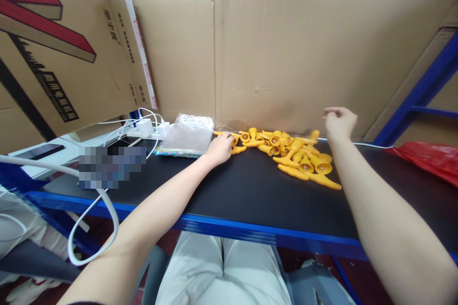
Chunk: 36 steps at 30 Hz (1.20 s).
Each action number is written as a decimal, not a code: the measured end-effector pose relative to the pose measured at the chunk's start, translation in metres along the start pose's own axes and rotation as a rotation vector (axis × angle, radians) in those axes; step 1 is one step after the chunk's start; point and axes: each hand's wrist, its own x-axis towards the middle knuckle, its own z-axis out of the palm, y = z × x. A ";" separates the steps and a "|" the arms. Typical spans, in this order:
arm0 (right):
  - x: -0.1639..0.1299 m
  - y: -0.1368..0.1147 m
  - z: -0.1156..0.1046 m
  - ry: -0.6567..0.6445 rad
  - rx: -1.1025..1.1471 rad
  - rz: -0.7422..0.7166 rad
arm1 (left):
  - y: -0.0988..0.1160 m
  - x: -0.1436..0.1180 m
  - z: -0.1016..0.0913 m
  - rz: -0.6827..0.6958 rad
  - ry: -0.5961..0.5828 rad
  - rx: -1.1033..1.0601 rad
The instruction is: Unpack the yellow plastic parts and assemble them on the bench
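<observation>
At the far left a printed cardboard box (53, 52) leans over the black table (250, 195). Below it white cables (107, 209) run to white chargers (145, 127) at the table's back edge. Just right of these lies a stack of clear plastic bags (188, 136).

The left hand (220, 147) rests on the table beside the bags, fingers curled down onto a yellow horn-shaped piece (236, 145) at the left end of the heap; whether it is gripped or only touched I cannot tell.

The heap of yellow pieces (300, 157) lies along the cardboard back wall (286, 57), near the table's middle.

The right hand (339, 121) hangs above the heap's right end, fingers drawn together in a loose pinch; anything between them is too small to make out.

At the far right sits a red bag (429, 159).
</observation>
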 end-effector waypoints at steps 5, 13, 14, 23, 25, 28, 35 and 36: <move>-0.044 -0.075 0.012 -0.228 0.186 -0.083 | -0.002 -0.002 0.002 -0.140 -0.098 0.028; -0.141 -0.086 0.035 -0.832 -0.083 -0.411 | -0.012 -0.006 -0.008 -0.248 -0.308 0.166; -0.148 -0.084 0.037 -0.864 -0.106 -0.468 | -0.017 -0.006 -0.007 -0.260 -0.319 0.155; -0.175 -0.085 0.043 -1.085 -0.135 -0.656 | -0.045 -0.004 -0.003 -0.288 -0.301 0.090; -0.178 -0.083 0.047 -1.122 -0.146 -0.642 | -0.046 -0.004 -0.004 -0.299 -0.292 0.083; -0.181 -0.081 0.052 -1.170 -0.175 -0.639 | -0.045 -0.004 -0.005 -0.326 -0.287 0.100; -0.176 -0.078 0.052 -1.140 -0.252 -0.599 | -0.039 -0.004 -0.011 -0.362 -0.287 0.145; -0.175 -0.078 0.051 -1.131 -0.258 -0.594 | -0.038 -0.004 -0.012 -0.358 -0.288 0.146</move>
